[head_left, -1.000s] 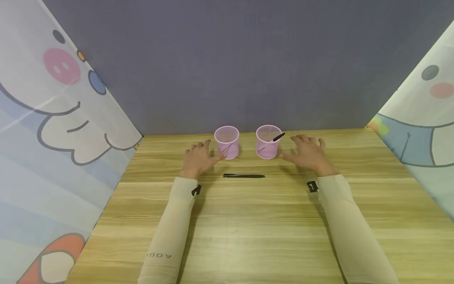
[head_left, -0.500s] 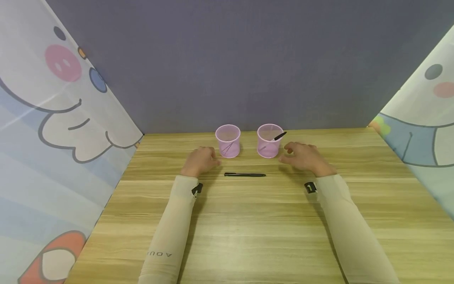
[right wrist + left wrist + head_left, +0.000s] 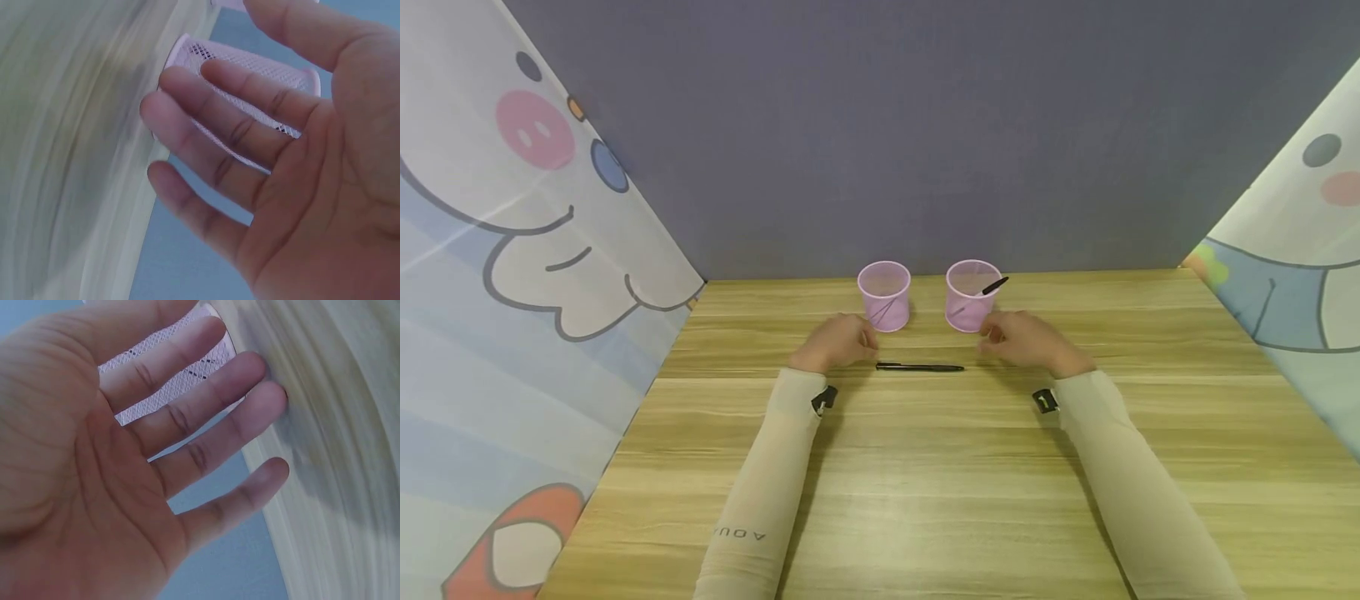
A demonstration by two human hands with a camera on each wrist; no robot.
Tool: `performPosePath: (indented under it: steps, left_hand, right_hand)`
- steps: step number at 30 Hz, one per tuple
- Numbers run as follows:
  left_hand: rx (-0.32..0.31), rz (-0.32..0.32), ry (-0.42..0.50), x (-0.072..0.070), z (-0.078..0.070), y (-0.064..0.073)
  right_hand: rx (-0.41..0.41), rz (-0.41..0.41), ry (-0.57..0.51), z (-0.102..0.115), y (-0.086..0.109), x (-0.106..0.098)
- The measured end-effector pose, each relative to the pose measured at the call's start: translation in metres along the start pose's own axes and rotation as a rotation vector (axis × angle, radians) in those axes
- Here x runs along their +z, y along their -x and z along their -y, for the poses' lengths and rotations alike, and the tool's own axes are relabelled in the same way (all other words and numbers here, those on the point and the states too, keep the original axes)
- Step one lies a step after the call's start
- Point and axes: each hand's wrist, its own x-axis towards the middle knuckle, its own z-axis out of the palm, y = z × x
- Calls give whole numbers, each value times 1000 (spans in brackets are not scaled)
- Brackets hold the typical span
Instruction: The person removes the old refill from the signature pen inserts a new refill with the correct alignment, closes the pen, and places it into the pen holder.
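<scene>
Two pink mesh pen cups stand side by side at the back of the table, the left cup (image 3: 885, 312) and the right cup (image 3: 966, 312). A pen with a black end (image 3: 996, 286) leans out of the right cup. Thin dark lines show through the left cup; what they are I cannot tell. On the wood in front of the cups lies a black pen (image 3: 921, 367). My left hand (image 3: 837, 342) hovers by its left end, fingers loosely bent and holding nothing. My right hand (image 3: 1026, 341) is just in front of the right cup, fingers relaxed, with nothing in its palm (image 3: 306, 231).
A wood-grain table (image 3: 925, 483) spreads beneath both arms. Behind it rises a dark grey panel (image 3: 925, 142). Cartoon-printed sheets flank it, a left sheet (image 3: 512, 333) and a right sheet (image 3: 1292, 292).
Both hands have moved inward and toward me, nearer the black pen, and their spread fingers have drawn together. Cups and pens stay where they were on the table.
</scene>
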Motion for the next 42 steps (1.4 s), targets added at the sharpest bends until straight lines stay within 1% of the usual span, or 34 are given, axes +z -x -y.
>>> performPosePath:
  steps: [6, 13, 16, 19, 22, 25, 29, 42]
  left_hand:
    - [42, 21, 4, 4, -5, -2]
    - [43, 44, 37, 8, -10, -3]
    - [61, 42, 32, 10, -12, -3]
    - [77, 41, 16, 12, -14, -4]
    - [95, 38, -14, 14, -16, -5]
    - [113, 34, -38, 15, -18, -7]
    - [135, 34, -56, 16, -20, -8]
    - [133, 15, -107, 21, -21, -10]
  right_hand:
    - [-73, -3, -26, 5, -3, 7]
    - [-123, 17, -39, 10, -8, 15]
    - [-139, 30, -51, 12, -9, 17]
    - [-144, 49, -62, 14, -10, 19]
    - [-132, 63, -64, 16, -10, 21]
    - [-131, 64, -67, 17, -10, 22]
    - [-152, 54, -63, 18, -10, 24]
    - [-182, 56, 15, 22, -13, 33]
